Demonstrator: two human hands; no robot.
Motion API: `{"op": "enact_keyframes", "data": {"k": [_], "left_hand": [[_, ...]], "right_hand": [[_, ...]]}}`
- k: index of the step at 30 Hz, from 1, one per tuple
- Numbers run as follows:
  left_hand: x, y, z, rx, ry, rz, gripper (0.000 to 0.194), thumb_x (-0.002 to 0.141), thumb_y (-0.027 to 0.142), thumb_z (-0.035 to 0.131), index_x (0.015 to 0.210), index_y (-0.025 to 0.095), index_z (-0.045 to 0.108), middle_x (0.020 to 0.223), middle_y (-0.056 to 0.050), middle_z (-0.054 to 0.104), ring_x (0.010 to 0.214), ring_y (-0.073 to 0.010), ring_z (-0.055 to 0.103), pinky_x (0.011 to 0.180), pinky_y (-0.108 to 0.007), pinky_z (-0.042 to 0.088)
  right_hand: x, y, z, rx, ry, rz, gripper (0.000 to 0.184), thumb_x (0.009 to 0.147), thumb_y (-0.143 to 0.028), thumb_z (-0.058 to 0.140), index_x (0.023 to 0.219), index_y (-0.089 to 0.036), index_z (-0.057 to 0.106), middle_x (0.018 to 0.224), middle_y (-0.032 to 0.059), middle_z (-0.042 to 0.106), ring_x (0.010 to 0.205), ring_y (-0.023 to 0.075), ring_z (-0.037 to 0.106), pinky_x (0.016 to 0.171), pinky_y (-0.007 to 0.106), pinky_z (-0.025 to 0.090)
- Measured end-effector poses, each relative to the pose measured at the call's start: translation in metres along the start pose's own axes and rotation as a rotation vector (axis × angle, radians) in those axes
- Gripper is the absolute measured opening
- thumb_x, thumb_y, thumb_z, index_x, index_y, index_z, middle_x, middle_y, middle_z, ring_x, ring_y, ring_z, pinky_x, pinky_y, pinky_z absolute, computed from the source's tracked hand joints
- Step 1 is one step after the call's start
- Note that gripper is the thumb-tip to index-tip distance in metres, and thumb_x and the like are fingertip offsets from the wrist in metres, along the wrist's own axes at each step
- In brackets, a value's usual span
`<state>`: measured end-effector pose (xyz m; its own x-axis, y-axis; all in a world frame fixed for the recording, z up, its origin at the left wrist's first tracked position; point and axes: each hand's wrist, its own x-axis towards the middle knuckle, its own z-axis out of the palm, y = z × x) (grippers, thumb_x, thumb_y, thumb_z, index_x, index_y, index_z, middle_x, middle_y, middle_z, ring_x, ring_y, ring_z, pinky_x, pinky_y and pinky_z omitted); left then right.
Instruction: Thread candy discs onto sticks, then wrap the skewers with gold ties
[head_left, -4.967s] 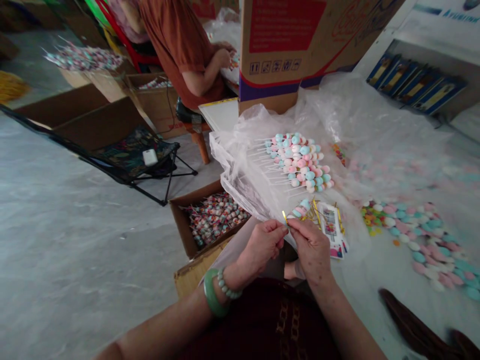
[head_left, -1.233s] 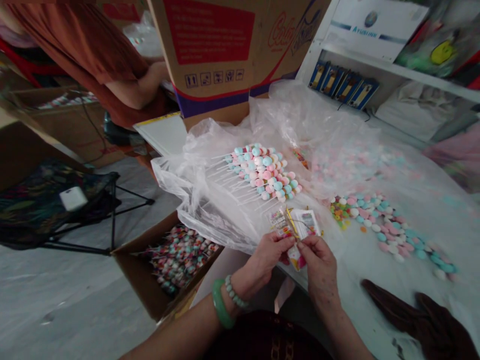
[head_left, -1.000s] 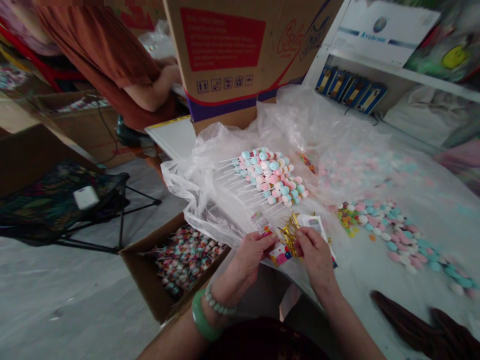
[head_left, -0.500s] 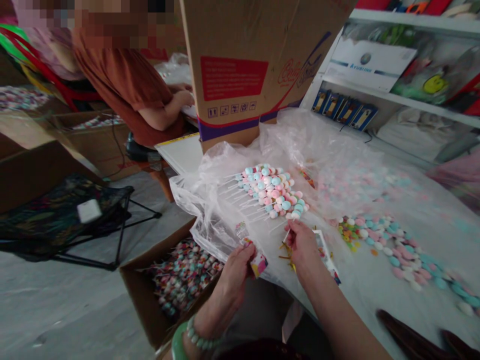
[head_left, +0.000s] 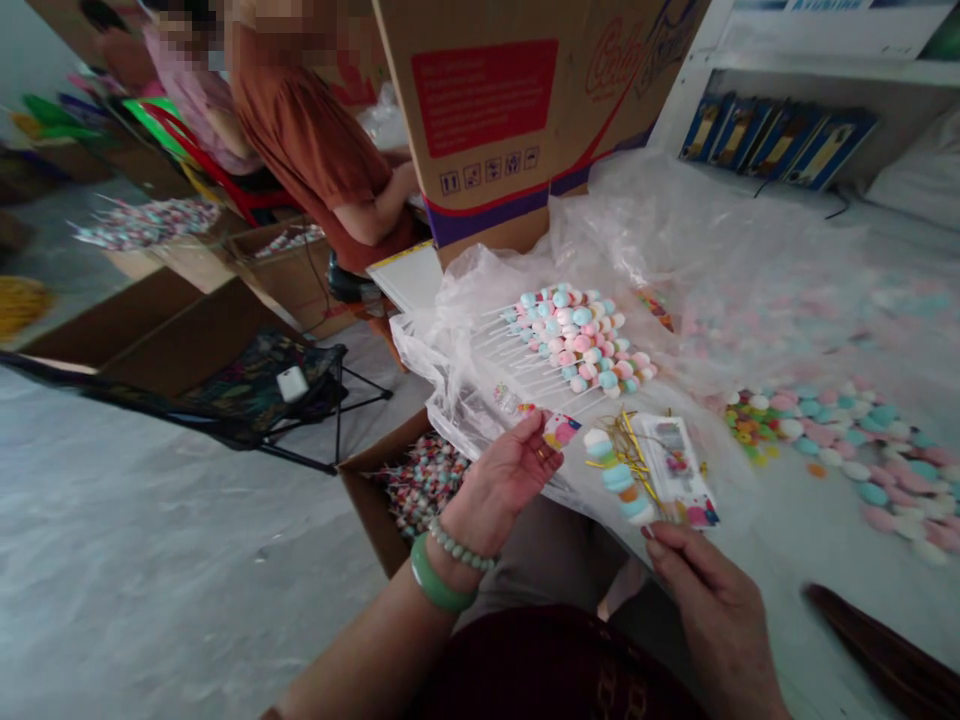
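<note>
My left hand (head_left: 517, 470) is closed on a small printed packet (head_left: 561, 430) with pink and yellow pictures. My right hand (head_left: 705, 580) pinches the stick of a marshmallow skewer (head_left: 619, 478), its blue, white and orange pieces pointing away from me. Beyond both hands lies a pile of similar marshmallow skewers (head_left: 577, 335), sticks toward the left, on clear plastic sheeting (head_left: 457, 375). Gold twist ties (head_left: 641, 455) and a stack of printed clear packets (head_left: 667, 450) lie just behind the held skewer. Loose pastel marshmallows (head_left: 862, 440) are spread on the right, beside small gummy rings (head_left: 754, 425).
A tall cardboard carton (head_left: 495, 190) stands at the back of the table. Below the left edge, an open box (head_left: 367, 505) holds many skewers. A folding chair (head_left: 255, 400) stands on the floor at left. A co-worker in a rust-coloured top (head_left: 307, 130) sits beyond. Shelving (head_left: 750, 70) rises behind.
My right hand has drawn back from the pile toward me and now holds up a marshmallow skewer. My left hand still holds the packet. The view has shifted down and left.
</note>
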<state>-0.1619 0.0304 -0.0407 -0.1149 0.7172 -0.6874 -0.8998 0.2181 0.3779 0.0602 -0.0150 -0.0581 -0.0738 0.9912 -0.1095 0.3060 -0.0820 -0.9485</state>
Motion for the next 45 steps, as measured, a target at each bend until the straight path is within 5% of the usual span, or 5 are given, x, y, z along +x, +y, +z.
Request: {"op": "enact_keyframes", "data": {"k": [11, 21, 26, 37, 45], "left_hand": [[-0.002, -0.011, 0.015, -0.034, 0.05, 0.087, 0.008, 0.086, 0.017, 0.053, 0.079, 0.014, 0.055, 0.062, -0.001, 0.064, 0.051, -0.0129, 0.062, 0.051, -0.025, 0.052], [-0.007, -0.04, 0.013, 0.3, -0.195, 0.376, 0.013, 0.069, 0.021, 0.071, 0.07, 0.012, 0.062, 0.065, 0.0, 0.061, 0.056, -0.0075, 0.053, 0.054, -0.018, 0.043], [-0.017, -0.07, 0.016, 0.426, -0.265, 0.347, 0.016, 0.065, 0.023, 0.073, 0.073, 0.012, 0.065, 0.067, -0.001, 0.062, 0.06, -0.0094, 0.053, 0.057, -0.021, 0.041], [-0.017, -0.09, 0.014, 0.45, -0.221, 0.331, 0.02, 0.07, 0.03, 0.069, 0.076, 0.014, 0.06, 0.061, 0.003, 0.055, 0.048, -0.0064, 0.046, 0.047, -0.019, 0.036], [-0.01, -0.075, 0.007, 0.24, -0.206, -0.009, 0.014, 0.075, 0.023, 0.067, 0.083, 0.014, 0.061, 0.074, -0.002, 0.064, 0.06, -0.0112, 0.06, 0.053, -0.022, 0.047]], "right_hand": [[0.0, 0.001, -0.001, -0.051, -0.021, -0.222, 0.014, 0.079, -0.032, 0.061, 0.083, -0.025, 0.072, 0.084, 0.0014, 0.071, 0.078, 0.0176, 0.065, 0.067, 0.024, 0.05], [0.015, -0.016, 0.016, 0.407, -0.037, 0.126, 0.015, 0.075, -0.033, 0.063, 0.07, -0.02, 0.058, 0.067, -0.0018, 0.058, 0.064, 0.0136, 0.051, 0.061, 0.025, 0.042], [0.034, -0.024, 0.035, 0.47, 0.012, 0.111, 0.017, 0.075, -0.033, 0.062, 0.067, -0.019, 0.054, 0.064, -0.0029, 0.055, 0.061, 0.0129, 0.048, 0.059, 0.025, 0.04], [0.043, 0.0, 0.04, -0.054, 0.262, -0.078, 0.014, 0.08, -0.032, 0.049, 0.072, -0.021, 0.048, 0.067, -0.0021, 0.051, 0.064, 0.0155, 0.047, 0.06, 0.028, 0.037], [0.041, -0.003, 0.024, -0.046, 0.223, -0.035, 0.015, 0.085, -0.034, 0.046, 0.078, -0.021, 0.051, 0.064, -0.0025, 0.055, 0.057, 0.0145, 0.048, 0.057, 0.027, 0.037]]}}
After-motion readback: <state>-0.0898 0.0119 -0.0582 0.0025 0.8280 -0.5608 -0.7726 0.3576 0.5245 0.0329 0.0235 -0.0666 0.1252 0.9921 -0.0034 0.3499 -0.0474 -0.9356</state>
